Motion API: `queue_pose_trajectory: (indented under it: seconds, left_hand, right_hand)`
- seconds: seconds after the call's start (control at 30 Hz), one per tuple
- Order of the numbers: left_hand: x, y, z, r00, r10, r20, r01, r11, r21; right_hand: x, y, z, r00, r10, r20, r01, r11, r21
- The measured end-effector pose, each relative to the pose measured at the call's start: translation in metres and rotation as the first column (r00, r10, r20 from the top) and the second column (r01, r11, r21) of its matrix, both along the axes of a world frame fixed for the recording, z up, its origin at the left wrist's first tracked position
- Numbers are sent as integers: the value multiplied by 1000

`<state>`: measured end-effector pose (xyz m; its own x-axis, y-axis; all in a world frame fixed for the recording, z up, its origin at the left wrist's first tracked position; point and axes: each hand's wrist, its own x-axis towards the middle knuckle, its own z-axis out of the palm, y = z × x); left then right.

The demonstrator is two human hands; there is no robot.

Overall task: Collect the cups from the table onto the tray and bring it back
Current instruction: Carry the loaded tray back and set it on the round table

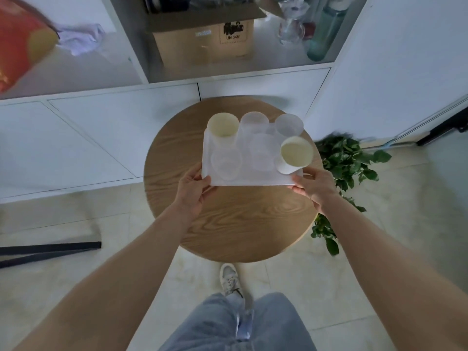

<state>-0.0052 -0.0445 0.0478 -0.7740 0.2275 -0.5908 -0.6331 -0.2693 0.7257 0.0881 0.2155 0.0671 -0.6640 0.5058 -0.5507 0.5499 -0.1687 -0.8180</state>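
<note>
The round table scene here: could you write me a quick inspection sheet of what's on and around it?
Surface: round wooden table, bare apart from the tray.
Job's things: white tray carrying two paper cups and four frosted plastic cups; the near-right paper cup leans.
Clutter: nothing seen.
Hands: left hand and right hand grip the tray's near corners.
Cables: nothing seen.
Surroundings: leafy plant, cardboard box and bottles on a shelf.
</note>
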Motion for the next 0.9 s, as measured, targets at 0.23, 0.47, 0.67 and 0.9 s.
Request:
queue_pose_trajectory:
  seconds: [0.23, 0.47, 0.67, 0.9]
  left_hand:
    - [-30, 18, -5, 998, 57, 6, -57, 997, -46]
    - [-38, 36, -17, 990, 140, 22, -137, 986, -94]
    - [-44, 57, -26, 931, 358, 70, -341, 922, -186]
    - [-46, 73, -53, 867, 496, 51, -460, 835, -303]
  right_hand:
    - [-38, 22, -5, 999, 37, 15, -38, 998, 41]
    - [-77, 50, -24, 983, 155, 94, -164, 981, 102]
    - [-109, 72, -37, 933, 310, 180, -349, 900, 262]
    - [-143, 87, -48, 872, 415, 262, -481, 825, 297]
